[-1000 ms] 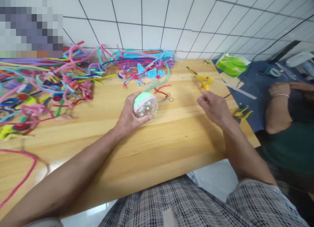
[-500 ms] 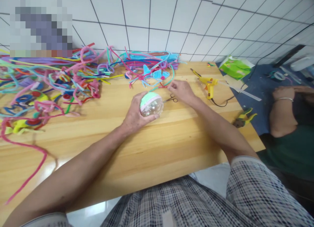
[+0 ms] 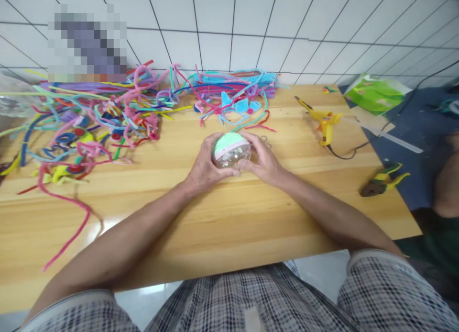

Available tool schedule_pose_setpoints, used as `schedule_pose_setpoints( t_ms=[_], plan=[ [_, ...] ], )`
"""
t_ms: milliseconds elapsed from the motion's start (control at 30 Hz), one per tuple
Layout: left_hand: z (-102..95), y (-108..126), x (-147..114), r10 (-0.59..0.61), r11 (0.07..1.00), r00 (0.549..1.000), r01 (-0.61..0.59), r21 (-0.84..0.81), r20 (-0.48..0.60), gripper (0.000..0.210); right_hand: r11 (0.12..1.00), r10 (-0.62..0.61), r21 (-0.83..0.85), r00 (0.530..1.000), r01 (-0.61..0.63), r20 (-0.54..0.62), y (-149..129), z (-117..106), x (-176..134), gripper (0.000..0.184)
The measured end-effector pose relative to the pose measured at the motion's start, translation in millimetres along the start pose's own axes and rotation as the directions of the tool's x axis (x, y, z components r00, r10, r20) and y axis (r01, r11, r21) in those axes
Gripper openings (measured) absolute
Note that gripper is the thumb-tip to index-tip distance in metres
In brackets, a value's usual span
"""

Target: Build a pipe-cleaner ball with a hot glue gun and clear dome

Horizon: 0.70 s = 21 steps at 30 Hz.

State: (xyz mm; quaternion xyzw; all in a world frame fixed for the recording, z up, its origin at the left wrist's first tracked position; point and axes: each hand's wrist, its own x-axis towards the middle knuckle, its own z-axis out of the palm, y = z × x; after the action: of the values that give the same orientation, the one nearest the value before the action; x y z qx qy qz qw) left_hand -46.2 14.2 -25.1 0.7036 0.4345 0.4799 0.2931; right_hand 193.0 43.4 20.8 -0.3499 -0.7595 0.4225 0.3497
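Both my hands wrap round a ball (image 3: 232,150) that is mint green on top, with a pale band and a clear lower half. My left hand (image 3: 204,165) grips its left side. On the right side is my right hand (image 3: 266,162), its thumb low on the clear half. Just behind the ball lie a red pipe cleaner (image 3: 264,126) and a green one on the wooden table (image 3: 215,226). Scissors (image 3: 264,140) show only their handles past my right hand. Farther back are blue and pink pipe-cleaner shapes (image 3: 236,105).
A tangle of coloured pipe cleaners (image 3: 107,112) covers the left back. To the right lie a yellow glue gun (image 3: 325,124) with its cord, a craft knife (image 3: 303,103), yellow-green pliers (image 3: 382,181) and a green packet (image 3: 375,95). Another person's arm (image 3: 448,179) is at the right edge.
My right hand has left the red pipe cleaner behind the ball and come in to grip the ball's right side. My left hand still holds the ball. The view has shifted right.
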Motion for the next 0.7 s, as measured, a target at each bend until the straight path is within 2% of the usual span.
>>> schedule_pose_setpoints(
  t_ms=[100,233,367,533,700],
  plan=[
    [-1.5,4,0,-0.005,0.999,0.999,0.007,-0.034,0.049,0.121,0.993,0.04,0.112,0.998,-0.035,-0.042,11,0,-1,0.087],
    [-3.8,12,0,-0.008,1.0,0.996,0.011,-0.03,0.086,0.109,0.974,0.106,0.207,0.992,-0.09,-0.066,16,-1,2,0.082],
    [-5.3,13,1,0.007,0.999,0.997,-0.002,-0.054,0.083,0.101,0.969,0.09,0.239,0.992,-0.066,-0.088,13,0,3,0.076],
    [-9.8,14,1,-0.006,0.998,0.996,0.012,-0.059,0.089,0.08,0.972,0.074,0.228,0.992,-0.049,-0.102,14,5,0,0.078],
    [-12.5,19,1,-0.011,0.999,0.995,0.014,-0.035,0.101,0.077,0.991,0.031,0.13,0.992,-0.015,-0.12,17,10,-5,0.085]
  ],
)
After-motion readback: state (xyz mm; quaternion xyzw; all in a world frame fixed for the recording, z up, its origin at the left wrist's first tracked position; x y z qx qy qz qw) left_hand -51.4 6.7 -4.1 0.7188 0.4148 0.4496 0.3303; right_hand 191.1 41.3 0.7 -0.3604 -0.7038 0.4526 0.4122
